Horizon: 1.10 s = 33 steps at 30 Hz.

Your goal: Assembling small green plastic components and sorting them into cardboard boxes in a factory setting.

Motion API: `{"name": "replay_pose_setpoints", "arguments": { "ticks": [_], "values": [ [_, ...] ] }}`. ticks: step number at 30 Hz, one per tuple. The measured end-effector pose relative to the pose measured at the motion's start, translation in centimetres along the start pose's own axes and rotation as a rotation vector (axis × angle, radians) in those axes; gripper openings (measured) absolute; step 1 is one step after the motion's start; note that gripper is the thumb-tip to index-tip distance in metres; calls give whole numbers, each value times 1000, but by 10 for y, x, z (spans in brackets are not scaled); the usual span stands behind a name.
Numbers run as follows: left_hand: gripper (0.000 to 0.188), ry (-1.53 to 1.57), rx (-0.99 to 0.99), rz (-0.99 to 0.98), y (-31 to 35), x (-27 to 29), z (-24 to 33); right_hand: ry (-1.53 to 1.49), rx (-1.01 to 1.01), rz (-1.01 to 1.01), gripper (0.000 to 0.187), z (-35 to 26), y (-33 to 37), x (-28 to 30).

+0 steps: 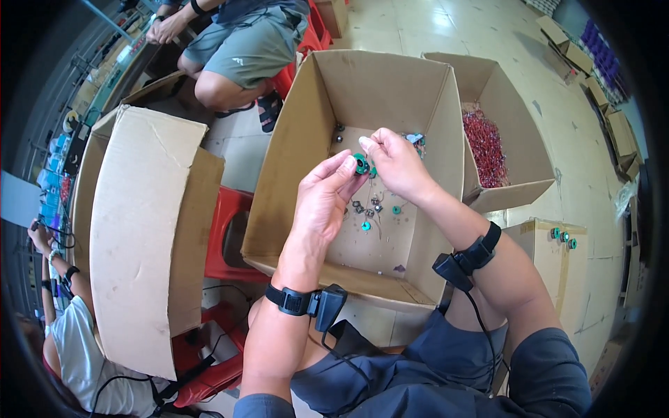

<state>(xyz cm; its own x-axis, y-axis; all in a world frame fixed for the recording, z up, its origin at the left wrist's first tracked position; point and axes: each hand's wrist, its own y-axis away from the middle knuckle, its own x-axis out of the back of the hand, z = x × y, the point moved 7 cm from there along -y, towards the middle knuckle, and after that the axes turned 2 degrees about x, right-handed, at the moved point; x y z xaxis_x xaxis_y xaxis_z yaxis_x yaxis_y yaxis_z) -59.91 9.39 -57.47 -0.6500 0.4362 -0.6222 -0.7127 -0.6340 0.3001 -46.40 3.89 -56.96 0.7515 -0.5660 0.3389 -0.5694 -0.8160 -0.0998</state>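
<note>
My left hand (pixel 322 195) is closed, holding a small round green-and-black part (pixel 360 164) between thumb and fingers. Just to its right, my right hand (pixel 397 164) has thumb and index finger pinched together; what they grip, if anything, is too small to tell. Both hands are above a big open cardboard box (pixel 383 76). On the box's bottom lie several loose pieces, among them a green round part (pixel 396 210), another green part (pixel 366 226) and a cluster of small dark parts (pixel 359 207).
A second carton (pixel 516 104) at the right holds a heap of red bits (pixel 484 150). Three green round parts (pixel 564 237) sit on a closed carton (pixel 547 261). Left are a tall cardboard flap (pixel 143 230) and a red stool (pixel 226 237). Two other people sit nearby, at far left and lower left.
</note>
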Motion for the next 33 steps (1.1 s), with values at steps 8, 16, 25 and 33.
{"name": "replay_pose_setpoints", "arguments": {
  "ticks": [8,16,25,33],
  "values": [
    [29,-113,-1,86,-1,0,1,68,152,20,29,-20,12,-2],
    [28,-113,-81,135,-1,8,11,140,79,1,29,-16,13,-8],
    [22,-224,-123,179,1,12,15,153,67,14,26,-17,11,-6],
    [22,-293,-155,102,-1,4,15,124,31,-12,31,-14,8,-3]
  ]
}}
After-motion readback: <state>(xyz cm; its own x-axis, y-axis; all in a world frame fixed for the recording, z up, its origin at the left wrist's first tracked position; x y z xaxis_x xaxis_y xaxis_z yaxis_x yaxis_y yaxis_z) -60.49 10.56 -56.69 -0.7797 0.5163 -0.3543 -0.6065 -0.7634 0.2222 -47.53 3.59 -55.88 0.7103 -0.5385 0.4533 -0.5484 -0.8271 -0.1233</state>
